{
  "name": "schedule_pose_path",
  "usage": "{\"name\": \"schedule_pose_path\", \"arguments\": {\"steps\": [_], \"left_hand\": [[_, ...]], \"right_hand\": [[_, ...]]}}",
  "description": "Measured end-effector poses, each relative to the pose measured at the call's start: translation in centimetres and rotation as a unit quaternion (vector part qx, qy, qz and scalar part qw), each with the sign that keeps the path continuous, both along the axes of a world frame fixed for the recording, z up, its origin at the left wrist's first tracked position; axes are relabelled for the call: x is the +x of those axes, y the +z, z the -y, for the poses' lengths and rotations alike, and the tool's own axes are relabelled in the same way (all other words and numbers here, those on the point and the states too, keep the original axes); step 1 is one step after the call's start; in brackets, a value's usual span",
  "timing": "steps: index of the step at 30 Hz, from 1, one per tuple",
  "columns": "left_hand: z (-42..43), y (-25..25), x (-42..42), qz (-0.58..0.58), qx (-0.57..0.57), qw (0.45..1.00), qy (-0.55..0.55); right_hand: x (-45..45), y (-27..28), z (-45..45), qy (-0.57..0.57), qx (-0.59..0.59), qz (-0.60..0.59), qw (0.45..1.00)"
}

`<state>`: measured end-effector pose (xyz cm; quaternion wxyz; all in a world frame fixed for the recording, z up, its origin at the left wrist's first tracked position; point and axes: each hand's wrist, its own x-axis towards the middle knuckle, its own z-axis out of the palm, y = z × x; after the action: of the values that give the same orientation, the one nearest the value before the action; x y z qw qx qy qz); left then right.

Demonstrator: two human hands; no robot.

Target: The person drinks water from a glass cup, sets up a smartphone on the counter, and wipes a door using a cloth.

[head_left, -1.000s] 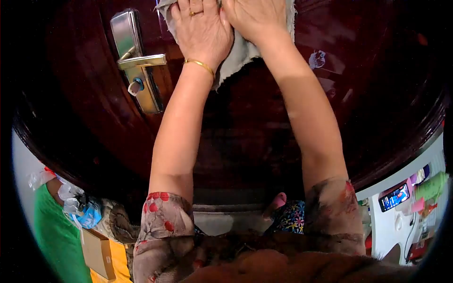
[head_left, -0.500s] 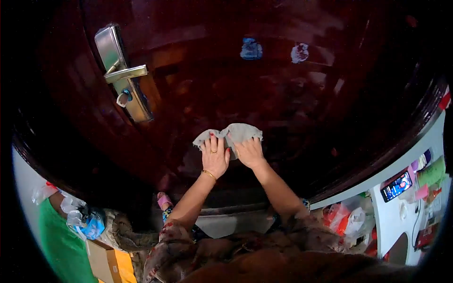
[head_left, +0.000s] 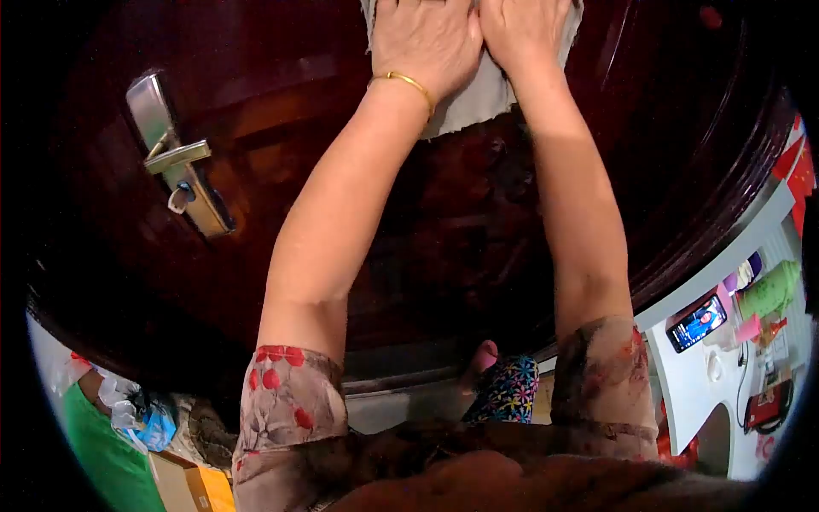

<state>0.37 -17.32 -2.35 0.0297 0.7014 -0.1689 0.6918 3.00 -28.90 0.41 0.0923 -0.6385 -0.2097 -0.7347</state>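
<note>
A grey cloth [head_left: 474, 104] with a frayed edge lies against a dark red glossy door [head_left: 444, 230], near the top of the view. My left hand [head_left: 422, 43], with a gold bracelet at the wrist, is spread flat on the cloth's left part. On its right part rests my right hand [head_left: 525, 34], also flat and close beside the left thumb. The upper edge of the view cuts off the fingertips of both hands. Both arms reach far up. To the left is the door's metal handle [head_left: 179, 157], with a key [head_left: 179, 200] in the lock below it.
At lower left are plastic bags [head_left: 158, 427], a cardboard box [head_left: 175, 480] and a green surface [head_left: 107, 456]. A white table [head_left: 682, 401] on the right bears a lit phone [head_left: 698, 323] and a green cloth-like item [head_left: 772, 290]. My foot [head_left: 485, 354] is near the door sill.
Both hands have slid up the door with the cloth, from mid-view to the top edge. The blue and whitish patches seen earlier on the upper door no longer show. One foot has shifted.
</note>
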Motion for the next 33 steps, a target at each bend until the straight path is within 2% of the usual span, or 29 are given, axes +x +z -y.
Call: {"name": "schedule_pose_path", "arguments": {"steps": [3,4,5,7,9,11,13,15,17,20,22,25,26,27,28,29,30,31,32,33], "left_hand": [[0.9,-1.3,0.8,0.002,-0.023,0.999,0.022],[1.1,-2.4,0.5,-0.043,-0.016,0.998,0.035],[1.3,-3.9,0.1,-0.087,0.002,0.995,0.044],[1.1,-8.0,1.1,-0.030,0.046,0.999,0.003],[1.2,-12.7,0.3,-0.100,0.086,0.991,0.031],[1.0,-18.9,-0.1,-0.170,0.121,0.978,0.008],[0.3,-26.3,-0.9,-0.260,0.152,0.953,-0.010],[-0.3,-32.5,-2.4,-0.435,0.154,0.886,-0.047],[-1.1,-38.2,-3.1,-0.443,0.157,0.881,-0.063],[-1.1,-37.0,-4.2,-0.446,0.148,0.881,-0.059],[-0.2,-34.1,-3.7,-0.415,0.093,0.901,-0.087],[1.9,-24.9,-1.7,-0.303,0.046,0.949,-0.080],[2.7,-20.9,-1.2,-0.259,0.049,0.962,-0.074],[3.5,-16.5,-0.7,-0.212,0.052,0.973,-0.067],[4.3,-12.5,-0.1,-0.160,0.057,0.983,-0.065],[5.1,-8.8,0.5,-0.106,0.061,0.991,-0.062],[6.0,-5.5,1.0,-0.053,0.065,0.996,-0.033],[6.9,-2.6,1.4,-0.001,0.070,0.998,-0.006],[7.7,-0.1,1.5,-0.001,0.069,0.997,-0.020],[8.5,1.6,1.6,-0.004,0.068,0.997,-0.037]], "right_hand": [[0.6,-1.3,0.6,-0.010,-0.019,0.050,0.999],[0.0,-2.7,0.7,-0.013,-0.003,-0.054,0.998],[-0.6,-4.2,1.1,-0.019,0.000,-0.105,0.994],[0.8,-9.0,2.1,-0.051,0.012,-0.129,0.990],[0.3,-15.4,2.5,-0.048,0.035,-0.181,0.982],[-1.8,-20.3,2.2,-0.109,0.040,-0.418,0.901],[-1.6,-28.7,2.1,-0.090,0.055,-0.541,0.835],[-3.2,-35.1,1.7,-0.073,0.025,-0.597,0.798],[-3.9,-40.9,1.3,-0.059,0.020,-0.435,0.898],[-5.7,-40.1,1.1,0.035,0.060,-0.528,0.847],[-5.6,-37.1,1.1,0.058,0.098,-0.476,0.872],[-3.1,-28.4,2.4,0.040,0.104,-0.343,0.933],[-2.2,-24.5,3.1,0.064,0.109,-0.323,0.938],[-1.6,-19.8,3.5,-0.002,0.121,-0.318,0.940],[0.2,-15.9,4.5,0.018,0.109,-0.198,0.974],[0.3,-11.4,5.2,-0.014,0.102,-0.198,0.975],[1.7,-7.6,6.5,-0.015,0.080,-0.085,0.993],[2.2,-4.2,7.7,-0.034,0.068,-0.050,0.996],[1.6,-1.5,8.4,0.006,0.067,-0.036,0.997],[2.5,0.1,9.5,-0.035,0.041,0.048,0.997]]}}
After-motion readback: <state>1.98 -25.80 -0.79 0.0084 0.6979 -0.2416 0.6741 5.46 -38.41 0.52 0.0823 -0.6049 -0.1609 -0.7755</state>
